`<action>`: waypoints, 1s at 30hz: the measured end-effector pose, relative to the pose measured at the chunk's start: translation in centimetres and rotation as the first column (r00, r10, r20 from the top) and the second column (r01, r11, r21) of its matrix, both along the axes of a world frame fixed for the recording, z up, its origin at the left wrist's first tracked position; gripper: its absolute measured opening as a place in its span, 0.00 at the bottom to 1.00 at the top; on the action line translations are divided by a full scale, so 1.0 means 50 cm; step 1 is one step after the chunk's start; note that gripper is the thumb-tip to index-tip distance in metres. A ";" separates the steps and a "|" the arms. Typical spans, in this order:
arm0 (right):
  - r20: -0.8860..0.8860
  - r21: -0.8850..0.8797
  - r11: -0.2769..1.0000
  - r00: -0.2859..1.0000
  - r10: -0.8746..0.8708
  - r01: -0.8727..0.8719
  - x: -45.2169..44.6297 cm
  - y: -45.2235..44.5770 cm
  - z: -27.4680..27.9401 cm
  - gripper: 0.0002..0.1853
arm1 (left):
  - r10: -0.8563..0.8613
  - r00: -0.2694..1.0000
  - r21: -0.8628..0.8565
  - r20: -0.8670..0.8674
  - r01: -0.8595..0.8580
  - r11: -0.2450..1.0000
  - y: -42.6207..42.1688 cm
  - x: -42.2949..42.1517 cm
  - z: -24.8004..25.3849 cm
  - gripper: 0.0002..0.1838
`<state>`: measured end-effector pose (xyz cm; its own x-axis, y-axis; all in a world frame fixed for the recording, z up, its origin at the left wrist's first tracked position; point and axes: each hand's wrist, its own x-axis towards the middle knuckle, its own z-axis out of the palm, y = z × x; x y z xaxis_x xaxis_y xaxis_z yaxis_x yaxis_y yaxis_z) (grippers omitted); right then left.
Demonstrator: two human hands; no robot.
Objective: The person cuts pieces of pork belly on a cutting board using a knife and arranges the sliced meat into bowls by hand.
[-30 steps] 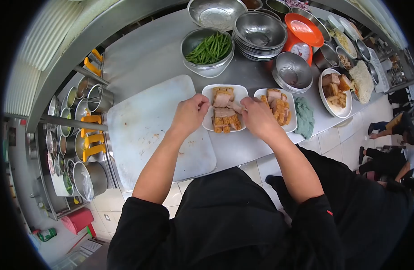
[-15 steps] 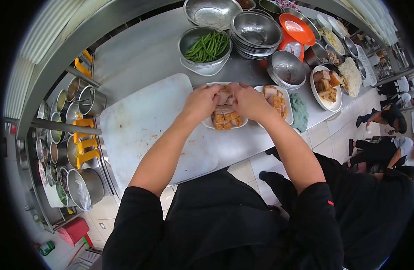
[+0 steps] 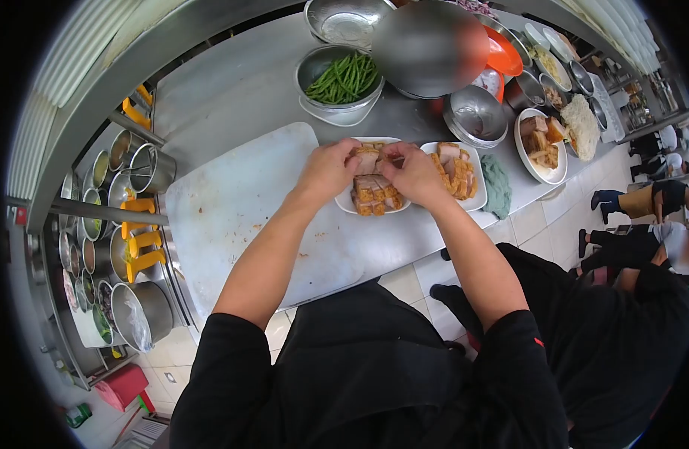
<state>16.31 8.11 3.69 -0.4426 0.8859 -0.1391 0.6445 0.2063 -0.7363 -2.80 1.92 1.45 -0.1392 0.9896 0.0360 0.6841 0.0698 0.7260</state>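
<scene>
Pieces of crispy pork belly (image 3: pixel 377 193) lie in rows on a white dish (image 3: pixel 343 202) at the counter's front edge. My left hand (image 3: pixel 329 173) curls its fingertips against the left side of the upper pieces. From the other side, my right hand (image 3: pixel 415 176) has thumb and fingers closed on the same upper row. Fingers cover part of the meat. A second white dish (image 3: pixel 478 200) with cut pork belly (image 3: pixel 455 170) stands just right of my right hand. Left of the first dish is a white cutting board (image 3: pixel 243 202) with crumbs on it.
Behind the dishes are a bowl of green beans (image 3: pixel 343 78) and stacked metal bowls (image 3: pixel 475 112). A green cloth (image 3: pixel 496 187) and an oval dish of pork chunks (image 3: pixel 540 168) are to the right. Metal containers (image 3: pixel 141 314) line the left. A person in black (image 3: pixel 606 337) stands close right.
My hands have spread slightly apart, showing more of the upper pork pieces. The right fingers have drawn back a little toward me. A round blur now covers the stacked bowls.
</scene>
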 end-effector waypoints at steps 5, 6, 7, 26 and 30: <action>-0.008 -0.032 0.999 1.000 -0.009 0.008 0.004 0.000 -0.001 0.21 | 0.042 0.999 0.025 0.007 -0.042 0.999 -0.023 -0.012 0.018 0.16; -0.001 -0.036 0.999 1.000 -0.014 0.014 0.004 0.001 -0.004 0.21 | 0.026 0.999 0.048 -0.032 -0.025 0.999 -0.023 -0.011 0.015 0.17; 0.006 -0.038 0.999 1.000 -0.018 0.018 0.004 0.003 -0.009 0.22 | 0.012 0.997 0.071 -0.072 -0.007 0.997 -0.022 -0.009 0.007 0.18; -0.176 0.119 0.992 0.984 -0.016 0.037 0.003 -0.037 -0.038 0.09 | -0.011 1.000 0.050 -0.007 0.012 0.999 -0.047 0.024 0.021 0.12; -0.127 0.110 0.991 0.990 -0.066 0.080 -0.014 -0.009 -0.049 0.11 | 0.061 0.985 0.080 -0.161 -0.048 0.996 0.001 0.028 0.006 0.17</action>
<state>15.60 7.66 1.27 -0.3839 0.9232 0.0163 0.5668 0.2495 -0.7852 -1.39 1.99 1.75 -0.1788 0.9743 0.1370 0.7905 0.0594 0.6096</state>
